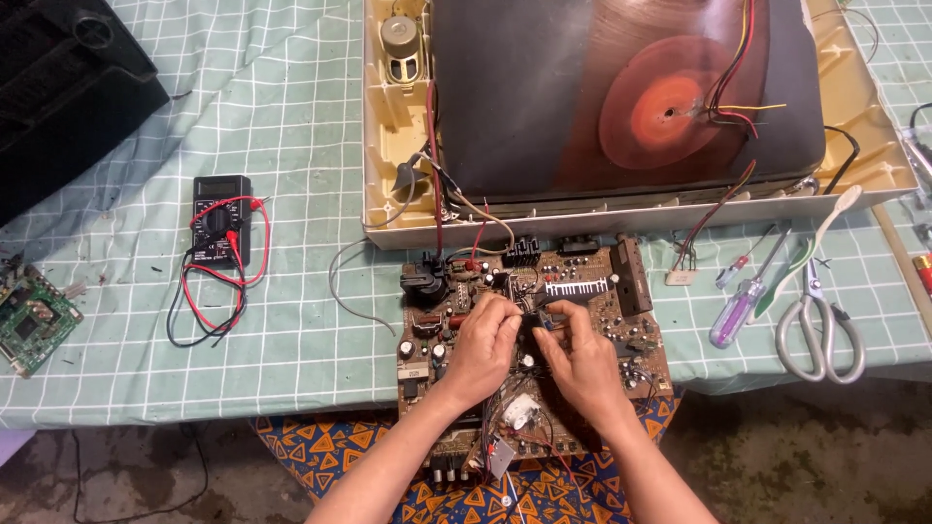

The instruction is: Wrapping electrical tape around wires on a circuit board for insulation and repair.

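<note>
A brown circuit board [621, 281] crowded with components lies at the table's near edge, partly over my lap. My left hand [482, 347] and my right hand [580, 361] meet over its middle, fingers pinched together on a small black component [532, 323] on the board. Red, white and black wires [456, 209] run from the board up into an opened tube television [621, 97] lying face down, its dark picture tube and cream casing showing.
A black multimeter [219, 218] with red and black leads lies to the left. A small green board [34, 320] sits at the far left edge. Screwdrivers [735, 309], a toothbrush [811, 247] and scissors [820, 330] lie to the right. A black housing [68, 87] occupies the top left.
</note>
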